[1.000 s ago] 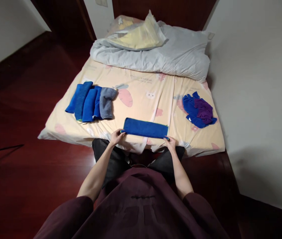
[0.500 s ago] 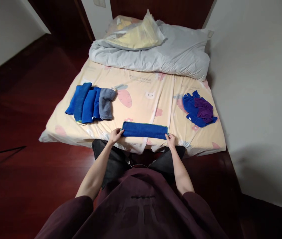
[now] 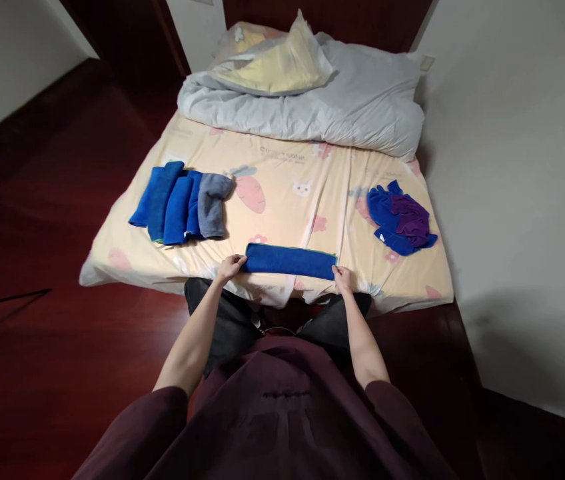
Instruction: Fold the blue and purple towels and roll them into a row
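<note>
Higher along the short ends of the blue cloth [image 3: 290, 261] than a second ago, your hands have moved up from its near corners, and the strip looks narrower front to back. Your left hand [image 3: 231, 267] pinches the left end, fingers closed on it; your right hand [image 3: 342, 278] grips the right end the same way. Between them the cloth lies long and flat (a thin green trim runs along its far edge) near the front edge of the bed [image 3: 282, 220], with your dark trousers [image 3: 222, 333] just below. To your left, folded blue cloths [image 3: 176, 210] lie side by side, touching, with a gray cloth [image 3: 211, 207] at the end nearest you. To your right, well apart from that row, a purple cloth [image 3: 413, 220] sits crumpled on a rumpled blue heap [image 3: 381, 205]. Beyond, a pale quilt [image 3: 362, 107] spans the bed, a yellow pillow [image 3: 282, 72] atop it.
</note>
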The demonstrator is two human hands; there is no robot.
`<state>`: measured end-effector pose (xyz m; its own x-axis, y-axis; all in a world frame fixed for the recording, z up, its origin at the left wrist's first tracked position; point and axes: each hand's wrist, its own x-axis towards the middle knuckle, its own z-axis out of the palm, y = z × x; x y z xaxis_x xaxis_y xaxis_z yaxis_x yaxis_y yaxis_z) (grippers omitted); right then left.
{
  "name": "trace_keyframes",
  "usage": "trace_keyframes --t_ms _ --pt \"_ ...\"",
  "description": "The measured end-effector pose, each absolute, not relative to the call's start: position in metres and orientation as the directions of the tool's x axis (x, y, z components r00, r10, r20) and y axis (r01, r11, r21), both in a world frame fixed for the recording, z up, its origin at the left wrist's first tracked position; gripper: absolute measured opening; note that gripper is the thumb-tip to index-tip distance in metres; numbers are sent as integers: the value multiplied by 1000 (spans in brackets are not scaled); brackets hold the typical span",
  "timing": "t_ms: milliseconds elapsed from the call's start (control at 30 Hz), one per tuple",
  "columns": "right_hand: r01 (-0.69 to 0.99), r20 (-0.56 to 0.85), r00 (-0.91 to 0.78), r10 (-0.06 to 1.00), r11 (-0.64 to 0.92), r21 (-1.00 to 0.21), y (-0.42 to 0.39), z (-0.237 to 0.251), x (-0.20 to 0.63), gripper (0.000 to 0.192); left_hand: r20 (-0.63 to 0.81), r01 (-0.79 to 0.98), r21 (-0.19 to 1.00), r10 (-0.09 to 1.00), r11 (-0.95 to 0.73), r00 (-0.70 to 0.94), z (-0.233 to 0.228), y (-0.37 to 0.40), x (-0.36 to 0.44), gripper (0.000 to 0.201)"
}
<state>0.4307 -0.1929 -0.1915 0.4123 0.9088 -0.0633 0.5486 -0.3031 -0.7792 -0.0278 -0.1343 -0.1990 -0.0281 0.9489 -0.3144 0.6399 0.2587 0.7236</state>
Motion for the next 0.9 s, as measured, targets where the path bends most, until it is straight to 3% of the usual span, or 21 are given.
trace_keyframes --t_ms 300,533,667,833,900 --pt "557 -54 424 904 -308 -772 -193 -188 430 43 -309 683 681 949 265 -60 -192 -133 -21 39" --pt "545 -28 441 897 -292 -786 -194 -185 427 48 -79 708 687 985 165 -152 -191 -152 -1 35" --pt "545 -31 450 892 -302 -782 -194 -182 428 42 -59 715 685 989 140 -138 -189 -157 3 33" --pt "563 -19 476 879 -322 -761 -195 -173 425 18 176 767 635 984 -88 -32 -178 -158 0 26" --pt "614 56 457 888 -269 -742 -197 -166 421 20 240 774 591 965 -227 100 -173 -159 0 25"
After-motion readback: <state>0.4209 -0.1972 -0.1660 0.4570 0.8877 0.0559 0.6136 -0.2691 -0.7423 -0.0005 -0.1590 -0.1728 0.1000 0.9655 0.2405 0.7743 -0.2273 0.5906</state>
